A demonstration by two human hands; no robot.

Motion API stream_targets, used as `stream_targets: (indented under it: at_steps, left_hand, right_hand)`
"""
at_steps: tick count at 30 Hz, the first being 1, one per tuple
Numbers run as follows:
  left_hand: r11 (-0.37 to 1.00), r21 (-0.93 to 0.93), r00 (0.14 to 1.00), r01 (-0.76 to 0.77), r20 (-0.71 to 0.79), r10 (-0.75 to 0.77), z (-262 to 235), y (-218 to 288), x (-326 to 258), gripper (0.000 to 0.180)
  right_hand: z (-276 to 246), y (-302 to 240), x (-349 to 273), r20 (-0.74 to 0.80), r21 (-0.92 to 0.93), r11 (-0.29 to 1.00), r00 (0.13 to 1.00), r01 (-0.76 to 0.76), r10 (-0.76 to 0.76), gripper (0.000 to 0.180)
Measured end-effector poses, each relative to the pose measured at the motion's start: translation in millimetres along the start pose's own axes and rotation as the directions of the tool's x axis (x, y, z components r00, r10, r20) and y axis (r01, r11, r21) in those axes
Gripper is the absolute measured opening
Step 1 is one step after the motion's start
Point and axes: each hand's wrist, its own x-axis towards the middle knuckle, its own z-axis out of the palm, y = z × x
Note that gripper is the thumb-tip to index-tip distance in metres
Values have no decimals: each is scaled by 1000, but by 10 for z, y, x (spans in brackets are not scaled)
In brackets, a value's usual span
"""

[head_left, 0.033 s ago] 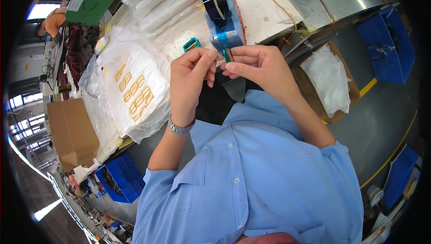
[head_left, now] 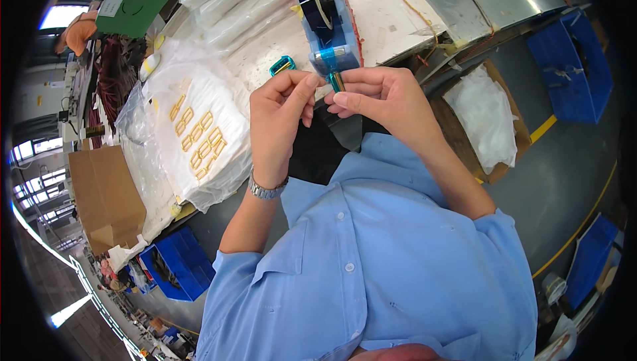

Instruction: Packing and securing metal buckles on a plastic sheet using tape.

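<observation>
My right hand (head_left: 383, 99) pinches a small shiny buckle-like piece (head_left: 336, 82), teal and gold, between thumb and fingers. Just left of it my left hand (head_left: 282, 110) is closed, thumb pressed to index finger; whatever lies in that pinch is too small to make out. Both hands are in front of the blue tape dispenser (head_left: 328, 36), which carries a dark roll and a yellow roll. A strip of blue film (head_left: 328, 56) lies over its front end. Left of the dispenser, a teal and gold buckle (head_left: 283, 66) rests on the white table (head_left: 262, 62).
Several gold frame-shaped buckles (head_left: 197, 137) lie on a white padded stack (head_left: 229, 122) to the left. Behind are plastic-wrapped white bundles (head_left: 232, 2). At right stand a carton with white plastic (head_left: 483, 119) and a blue bin (head_left: 576, 69); a cardboard box (head_left: 106, 192) is at far left.
My left hand has shifted very slightly left, away from the right hand. The rest looks the same.
</observation>
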Motion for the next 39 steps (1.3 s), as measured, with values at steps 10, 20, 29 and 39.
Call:
stream_targets:
  at_steps: [10, 20, 29, 39]
  left_hand:
    - [964, -244, 994, 105, 7, -107, 186, -106, 35, 22]
    - [910, -363, 979, 202, 67, -191, 186, -188, 24, 18]
    - [888, -396, 972, 232, 117, -202, 165, -223, 94, 18]
    - [861, -387, 940, 330, 219, -262, 95, -158, 124, 27]
  right_hand:
    - [-53, -182, -18, 93, 183, 966, 981, -182, 168, 36]
    - [-25, -296, 3, 97, 192, 914, 933, -358, 345, 42]
    - [2, -309, 64, 75, 110, 943, 949, -314, 307, 45]
    - [39, -253, 46, 3, 20, 959, 960, -281, 281, 40]
